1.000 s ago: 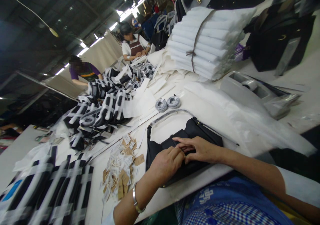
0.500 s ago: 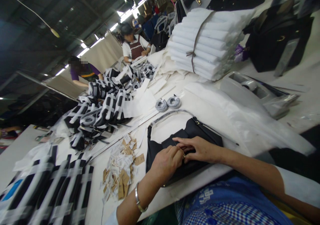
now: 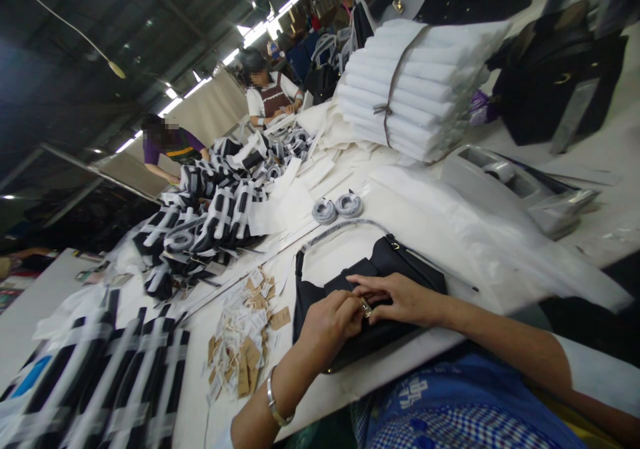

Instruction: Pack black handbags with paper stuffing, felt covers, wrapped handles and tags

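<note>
"Where's the black handbag?"

"On the counter, right by its near edge, lying in front of the person. Its handle loops out over the counter on the far side."

"And the left hand?"

"On the front of the bag, fingers bent, tips at a small gold clasp. Whether they actually grip it, I can't tell. There's a silver bracelet on that wrist."

"What about the right hand?"

"It's on the bag too, just right of the clasp. Thumb and forefinger stand a little apart, with the clasp between them and the left fingers. I can't tell whether it pinches anything."

"What's around the bag?"

"Left of it, a loose pile of brown and white tags. Just beyond the handle, two grey coils, side by side."

"Farther off?"

"Wrapped black bundles at the near left, and a heap of wrapped black pieces past the tags. At the far right, a stack of white padding tied with a cord."

"Anyone else?"

"Beyond the heap, a co-worker with purple sleeves, bent over it, and another in a brown apron."
</note>
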A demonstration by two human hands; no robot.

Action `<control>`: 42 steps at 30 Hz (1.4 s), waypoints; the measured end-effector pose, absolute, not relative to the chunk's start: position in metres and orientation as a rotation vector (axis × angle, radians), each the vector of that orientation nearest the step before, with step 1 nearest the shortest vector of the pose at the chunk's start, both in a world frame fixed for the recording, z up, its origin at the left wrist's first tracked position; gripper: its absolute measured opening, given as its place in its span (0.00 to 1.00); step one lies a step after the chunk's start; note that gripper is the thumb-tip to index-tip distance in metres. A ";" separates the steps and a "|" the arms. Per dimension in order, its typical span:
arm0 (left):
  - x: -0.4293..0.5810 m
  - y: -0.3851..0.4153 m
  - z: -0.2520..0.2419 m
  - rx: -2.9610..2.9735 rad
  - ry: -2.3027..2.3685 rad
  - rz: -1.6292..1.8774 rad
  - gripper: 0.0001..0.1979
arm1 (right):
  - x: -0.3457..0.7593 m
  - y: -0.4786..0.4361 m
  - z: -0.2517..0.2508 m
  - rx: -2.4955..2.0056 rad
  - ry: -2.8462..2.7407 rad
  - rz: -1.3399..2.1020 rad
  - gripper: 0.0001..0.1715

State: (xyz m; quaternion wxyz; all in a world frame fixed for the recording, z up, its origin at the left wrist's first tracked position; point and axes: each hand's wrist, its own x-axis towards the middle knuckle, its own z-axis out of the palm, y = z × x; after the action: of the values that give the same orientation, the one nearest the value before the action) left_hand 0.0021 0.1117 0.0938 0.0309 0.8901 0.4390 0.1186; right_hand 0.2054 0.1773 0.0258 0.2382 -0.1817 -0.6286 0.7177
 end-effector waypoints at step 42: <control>0.008 0.120 0.102 3.016 1.168 0.159 0.04 | 0.206 0.179 0.028 -0.467 -1.896 1.769 0.44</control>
State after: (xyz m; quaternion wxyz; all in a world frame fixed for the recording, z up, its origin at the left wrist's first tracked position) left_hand 0.0083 0.1197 0.1022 -0.0484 0.9303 0.3602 0.0489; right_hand 0.2056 0.1794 0.0275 0.2505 -0.1716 -0.6966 0.6500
